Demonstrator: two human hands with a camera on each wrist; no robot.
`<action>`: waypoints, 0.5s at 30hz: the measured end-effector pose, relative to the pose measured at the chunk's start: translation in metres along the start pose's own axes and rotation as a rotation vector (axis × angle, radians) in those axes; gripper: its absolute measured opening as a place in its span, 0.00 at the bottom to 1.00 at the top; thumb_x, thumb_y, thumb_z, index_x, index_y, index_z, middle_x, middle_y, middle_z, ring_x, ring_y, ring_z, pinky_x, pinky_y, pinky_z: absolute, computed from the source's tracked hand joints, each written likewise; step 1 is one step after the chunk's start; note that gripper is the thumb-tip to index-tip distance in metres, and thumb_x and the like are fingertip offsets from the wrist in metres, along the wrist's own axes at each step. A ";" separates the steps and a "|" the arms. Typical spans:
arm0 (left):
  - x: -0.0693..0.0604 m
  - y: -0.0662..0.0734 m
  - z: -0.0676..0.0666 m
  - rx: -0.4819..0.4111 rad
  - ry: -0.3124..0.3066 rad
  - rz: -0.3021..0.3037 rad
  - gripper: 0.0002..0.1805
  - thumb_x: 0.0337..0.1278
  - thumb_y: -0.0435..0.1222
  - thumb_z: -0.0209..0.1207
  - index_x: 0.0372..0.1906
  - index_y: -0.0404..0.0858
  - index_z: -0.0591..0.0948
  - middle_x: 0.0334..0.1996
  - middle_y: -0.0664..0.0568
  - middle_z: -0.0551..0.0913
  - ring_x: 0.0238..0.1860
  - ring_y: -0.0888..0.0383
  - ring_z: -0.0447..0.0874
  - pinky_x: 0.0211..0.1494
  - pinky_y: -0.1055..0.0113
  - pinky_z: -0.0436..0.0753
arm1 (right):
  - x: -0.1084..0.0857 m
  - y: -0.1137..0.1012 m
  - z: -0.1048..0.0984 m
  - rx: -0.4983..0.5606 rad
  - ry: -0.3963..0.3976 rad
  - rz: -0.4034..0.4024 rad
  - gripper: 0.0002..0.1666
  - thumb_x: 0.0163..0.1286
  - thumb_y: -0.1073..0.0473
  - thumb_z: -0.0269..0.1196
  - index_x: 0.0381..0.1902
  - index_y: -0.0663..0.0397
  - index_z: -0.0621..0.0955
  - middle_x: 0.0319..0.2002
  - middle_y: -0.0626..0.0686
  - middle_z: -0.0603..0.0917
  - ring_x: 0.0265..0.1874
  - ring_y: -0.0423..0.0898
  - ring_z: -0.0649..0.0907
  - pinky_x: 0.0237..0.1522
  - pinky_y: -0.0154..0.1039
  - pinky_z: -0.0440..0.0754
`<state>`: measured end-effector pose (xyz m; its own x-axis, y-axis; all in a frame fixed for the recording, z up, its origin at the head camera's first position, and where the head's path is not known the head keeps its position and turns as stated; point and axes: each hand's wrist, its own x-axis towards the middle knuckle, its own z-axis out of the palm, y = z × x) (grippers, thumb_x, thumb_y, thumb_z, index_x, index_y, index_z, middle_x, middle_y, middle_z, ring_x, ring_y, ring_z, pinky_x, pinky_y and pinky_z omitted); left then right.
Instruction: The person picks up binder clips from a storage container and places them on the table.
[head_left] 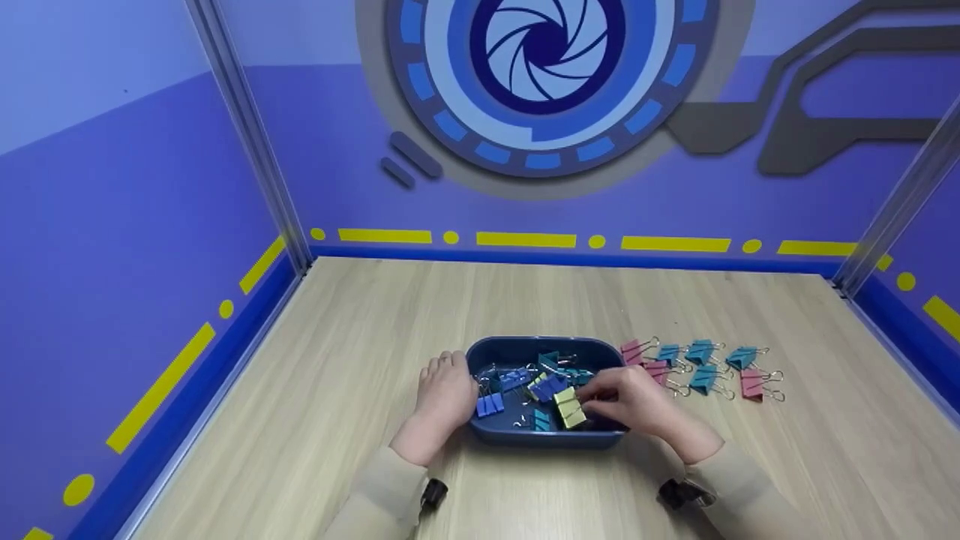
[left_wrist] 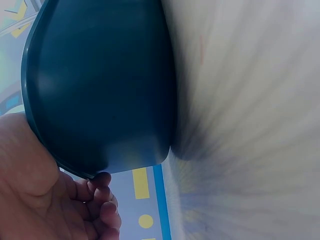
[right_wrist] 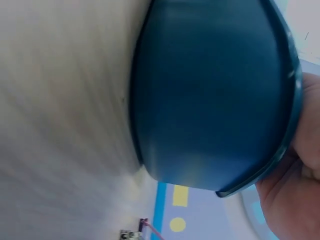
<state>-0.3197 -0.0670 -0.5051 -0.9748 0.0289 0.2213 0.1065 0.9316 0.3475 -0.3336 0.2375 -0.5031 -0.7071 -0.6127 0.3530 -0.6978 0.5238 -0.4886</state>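
Note:
A dark blue rectangular tub point(head_left: 540, 440) holds a loose heap of binder clips, among them blue clips point(head_left: 490, 405) and teal ones point(head_left: 541, 420). My left hand point(head_left: 446, 390) holds the tub's left rim; in the left wrist view its fingers point(left_wrist: 107, 215) curl beside the outer wall. Reaching over the right rim, my right hand point(head_left: 630, 397) pinches a yellow binder clip point(head_left: 570, 407) at its handle end, inside the tub. The tub's wall point(right_wrist: 215, 100) hides those fingertips and the clip in the right wrist view.
To the tub's right, pink binder clips point(head_left: 752, 384) and teal binder clips point(head_left: 703, 379) lie in loose rows on the wooden table point(head_left: 360, 330). Blue panels point(head_left: 315, 150) stand along the table's back and sides.

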 end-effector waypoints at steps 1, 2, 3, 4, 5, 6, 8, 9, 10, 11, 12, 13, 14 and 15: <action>0.000 0.000 0.000 0.001 -0.001 -0.001 0.14 0.62 0.35 0.56 0.47 0.29 0.77 0.44 0.38 0.80 0.50 0.40 0.78 0.52 0.49 0.74 | 0.000 0.001 0.000 0.016 0.007 0.004 0.08 0.62 0.65 0.73 0.39 0.51 0.91 0.37 0.48 0.92 0.37 0.39 0.88 0.40 0.37 0.87; 0.000 0.000 0.000 0.001 -0.002 -0.001 0.14 0.62 0.35 0.56 0.47 0.29 0.77 0.44 0.38 0.80 0.50 0.40 0.78 0.52 0.49 0.75 | 0.000 0.003 0.001 0.031 0.013 0.008 0.08 0.62 0.65 0.73 0.39 0.51 0.91 0.37 0.48 0.92 0.37 0.39 0.88 0.40 0.36 0.87; 0.000 0.000 0.000 0.002 -0.002 -0.003 0.14 0.62 0.35 0.57 0.48 0.29 0.77 0.43 0.38 0.80 0.50 0.40 0.78 0.52 0.49 0.75 | 0.000 0.004 0.001 0.044 0.019 0.010 0.07 0.63 0.65 0.72 0.39 0.51 0.91 0.37 0.47 0.92 0.37 0.38 0.87 0.40 0.36 0.86; 0.000 0.000 0.000 0.002 -0.004 -0.004 0.14 0.62 0.35 0.57 0.48 0.29 0.77 0.43 0.38 0.80 0.50 0.40 0.78 0.52 0.49 0.75 | 0.000 0.005 0.001 0.052 0.027 0.008 0.07 0.63 0.64 0.72 0.39 0.51 0.91 0.37 0.47 0.91 0.37 0.37 0.87 0.39 0.35 0.86; 0.000 0.000 0.000 0.003 -0.004 -0.004 0.14 0.62 0.35 0.57 0.48 0.29 0.76 0.43 0.38 0.80 0.49 0.40 0.78 0.52 0.49 0.75 | 0.000 0.005 0.002 0.060 0.033 0.006 0.07 0.63 0.64 0.72 0.39 0.50 0.91 0.37 0.47 0.91 0.36 0.37 0.87 0.39 0.35 0.86; 0.000 0.000 0.000 0.003 -0.005 -0.005 0.14 0.63 0.35 0.57 0.48 0.29 0.77 0.43 0.38 0.80 0.49 0.40 0.78 0.52 0.49 0.75 | 0.000 0.006 0.002 0.068 0.040 0.004 0.07 0.63 0.64 0.72 0.39 0.50 0.91 0.37 0.47 0.91 0.36 0.36 0.87 0.38 0.35 0.86; 0.001 0.000 0.001 0.005 -0.001 -0.003 0.14 0.62 0.35 0.58 0.47 0.29 0.77 0.42 0.38 0.80 0.49 0.40 0.78 0.52 0.49 0.75 | 0.000 0.007 0.002 0.083 0.054 0.001 0.07 0.63 0.64 0.72 0.39 0.50 0.91 0.36 0.47 0.91 0.36 0.36 0.86 0.38 0.34 0.86; 0.001 0.000 0.001 0.007 0.001 -0.002 0.14 0.62 0.35 0.58 0.47 0.29 0.77 0.42 0.38 0.80 0.49 0.40 0.78 0.52 0.49 0.75 | 0.000 0.007 0.001 0.092 0.060 0.003 0.07 0.63 0.64 0.72 0.39 0.50 0.91 0.36 0.47 0.91 0.36 0.35 0.86 0.38 0.33 0.85; 0.001 0.000 0.001 0.008 0.002 -0.002 0.14 0.62 0.35 0.58 0.47 0.29 0.77 0.42 0.38 0.80 0.48 0.40 0.78 0.52 0.49 0.75 | 0.000 0.007 0.001 0.105 0.068 0.001 0.07 0.63 0.64 0.72 0.39 0.50 0.91 0.36 0.48 0.91 0.36 0.35 0.86 0.38 0.33 0.85; 0.001 0.000 0.001 0.009 0.004 -0.001 0.14 0.62 0.35 0.58 0.47 0.29 0.77 0.42 0.38 0.80 0.48 0.40 0.78 0.52 0.49 0.75 | 0.000 0.007 0.000 0.116 0.074 0.005 0.07 0.63 0.64 0.72 0.39 0.50 0.91 0.36 0.48 0.91 0.36 0.34 0.86 0.38 0.33 0.85; 0.001 0.000 0.001 0.008 0.005 0.000 0.14 0.62 0.35 0.58 0.47 0.29 0.77 0.42 0.38 0.80 0.48 0.40 0.78 0.52 0.49 0.75 | -0.001 0.007 0.000 0.127 0.081 0.007 0.07 0.63 0.64 0.73 0.39 0.50 0.91 0.36 0.48 0.92 0.36 0.34 0.86 0.38 0.33 0.85; 0.001 0.000 0.001 0.010 0.009 0.002 0.14 0.61 0.35 0.58 0.47 0.29 0.77 0.42 0.38 0.80 0.48 0.40 0.78 0.51 0.49 0.75 | -0.001 0.007 -0.001 0.133 0.089 0.011 0.06 0.63 0.63 0.73 0.38 0.50 0.91 0.36 0.48 0.92 0.36 0.34 0.85 0.38 0.32 0.85; 0.001 0.000 0.001 0.009 0.010 0.003 0.14 0.61 0.35 0.58 0.47 0.29 0.77 0.42 0.38 0.80 0.48 0.40 0.78 0.52 0.49 0.75 | -0.001 0.007 -0.001 0.146 0.097 0.013 0.06 0.63 0.64 0.73 0.38 0.50 0.91 0.35 0.49 0.92 0.36 0.33 0.85 0.37 0.31 0.84; 0.000 0.000 0.001 0.007 0.009 0.003 0.14 0.61 0.35 0.58 0.47 0.29 0.77 0.42 0.38 0.80 0.49 0.40 0.78 0.52 0.49 0.75 | -0.001 0.007 -0.002 0.157 0.106 0.018 0.06 0.62 0.63 0.73 0.38 0.51 0.91 0.35 0.49 0.92 0.36 0.32 0.85 0.37 0.30 0.84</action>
<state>-0.3200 -0.0668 -0.5058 -0.9727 0.0282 0.2305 0.1079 0.9339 0.3410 -0.3378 0.2431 -0.5051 -0.7335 -0.5335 0.4211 -0.6640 0.4303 -0.6115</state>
